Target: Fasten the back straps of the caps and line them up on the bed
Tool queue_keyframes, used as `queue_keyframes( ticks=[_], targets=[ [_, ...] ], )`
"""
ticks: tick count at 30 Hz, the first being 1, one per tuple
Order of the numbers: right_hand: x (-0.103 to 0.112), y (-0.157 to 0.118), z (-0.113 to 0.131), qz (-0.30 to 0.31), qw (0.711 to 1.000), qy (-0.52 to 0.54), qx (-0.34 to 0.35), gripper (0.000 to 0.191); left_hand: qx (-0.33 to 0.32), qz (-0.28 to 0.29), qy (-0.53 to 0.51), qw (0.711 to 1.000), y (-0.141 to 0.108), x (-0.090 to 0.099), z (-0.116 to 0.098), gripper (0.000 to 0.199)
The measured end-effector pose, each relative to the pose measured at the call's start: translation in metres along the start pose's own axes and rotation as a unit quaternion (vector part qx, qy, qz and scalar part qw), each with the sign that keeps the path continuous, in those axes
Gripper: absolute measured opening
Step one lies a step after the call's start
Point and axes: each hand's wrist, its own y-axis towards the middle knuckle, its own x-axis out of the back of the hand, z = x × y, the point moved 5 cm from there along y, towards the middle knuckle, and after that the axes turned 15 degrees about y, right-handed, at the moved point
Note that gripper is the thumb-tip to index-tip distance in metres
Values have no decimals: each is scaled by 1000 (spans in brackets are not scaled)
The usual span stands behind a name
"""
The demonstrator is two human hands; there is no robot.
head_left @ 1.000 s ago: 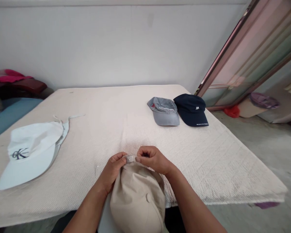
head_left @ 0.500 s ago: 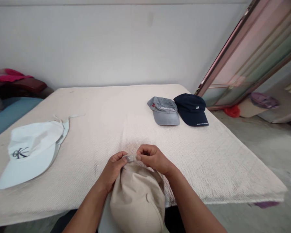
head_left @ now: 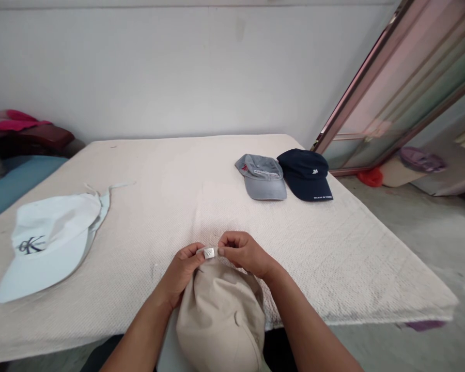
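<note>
Left hand point(head_left: 184, 269) and right hand point(head_left: 247, 254) pinch the strap point(head_left: 210, 252) of a beige cap point(head_left: 217, 318) at the cream-covered surface's point(head_left: 170, 175) near edge; white wall point(head_left: 151, 77) beyond, grey floor point(head_left: 430, 227) and apparently a sliding door point(head_left: 403, 77) right.

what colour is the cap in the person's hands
The cap is plain beige, seen best in the head view.

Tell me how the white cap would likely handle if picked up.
The white cap would probably flop at the crown, which lies slumped. Its brim looks smooth and holds a broad curve, so it is likely stiffer. The thin strap trailing behind would likely dangle.
</note>
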Motion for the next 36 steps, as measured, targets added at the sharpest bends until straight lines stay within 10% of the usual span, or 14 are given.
queue_keyframes(
  ticks=[36],
  targets=[
    [-14, -2, -2, 101, 983, 150, 5, 24, 17, 50, -44, 998, -6, -7, -1, 21]
  ],
)
